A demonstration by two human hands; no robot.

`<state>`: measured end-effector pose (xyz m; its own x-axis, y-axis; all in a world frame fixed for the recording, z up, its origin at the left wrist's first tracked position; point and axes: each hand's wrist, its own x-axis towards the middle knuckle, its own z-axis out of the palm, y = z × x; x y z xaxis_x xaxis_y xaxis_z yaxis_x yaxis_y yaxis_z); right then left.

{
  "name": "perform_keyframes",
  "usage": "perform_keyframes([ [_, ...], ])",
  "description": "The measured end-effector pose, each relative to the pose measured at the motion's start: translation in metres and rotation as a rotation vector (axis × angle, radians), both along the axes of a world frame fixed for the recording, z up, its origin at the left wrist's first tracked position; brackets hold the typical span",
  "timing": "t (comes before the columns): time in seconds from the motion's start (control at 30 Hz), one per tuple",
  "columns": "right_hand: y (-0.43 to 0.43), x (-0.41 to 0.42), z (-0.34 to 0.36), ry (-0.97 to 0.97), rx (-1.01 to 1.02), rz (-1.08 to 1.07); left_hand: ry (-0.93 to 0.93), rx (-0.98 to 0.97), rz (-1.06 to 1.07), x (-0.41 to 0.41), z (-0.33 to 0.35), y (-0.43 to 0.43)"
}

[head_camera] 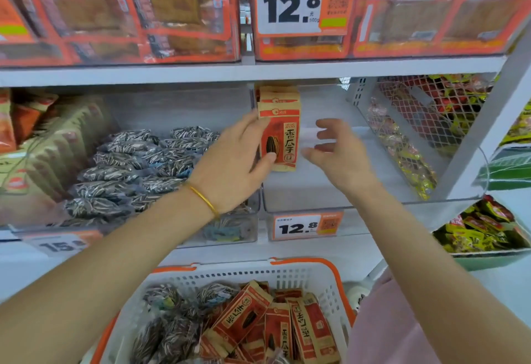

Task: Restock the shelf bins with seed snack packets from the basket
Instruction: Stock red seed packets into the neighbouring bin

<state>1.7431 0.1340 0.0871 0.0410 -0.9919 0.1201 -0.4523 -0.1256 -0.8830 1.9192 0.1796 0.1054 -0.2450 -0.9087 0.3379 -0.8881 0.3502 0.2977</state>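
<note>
Several red-and-tan seed packets (283,131) stand upright in a row at the left side of a clear shelf bin (324,194). My left hand (232,165) grips the front packet, thumb on its face. My right hand (339,151) hovers just right of the packets inside the bin, fingers apart, holding nothing. Below, a white basket with orange rim (290,273) holds more red packets (287,326) and striped-print seed packets (172,317).
The bin to the left is full of striped seed packets (135,168). A mesh divider (416,111) and yellow snack packs (408,159) lie right. The upper shelf edge (258,72) runs overhead. Price tags (298,227) sit on the bin fronts.
</note>
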Motion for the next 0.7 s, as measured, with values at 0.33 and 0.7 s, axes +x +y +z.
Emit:
perform_keyframes([
  [0.33,0.106,0.045,-0.129,0.528,0.249,0.684,-0.306,0.236,-0.138,0.077,-0.133,0.129],
  [0.7,0.112,0.128,-0.317,1.43,-0.253,1.037,-0.389,0.449,-0.003,0.115,-0.197,0.128],
])
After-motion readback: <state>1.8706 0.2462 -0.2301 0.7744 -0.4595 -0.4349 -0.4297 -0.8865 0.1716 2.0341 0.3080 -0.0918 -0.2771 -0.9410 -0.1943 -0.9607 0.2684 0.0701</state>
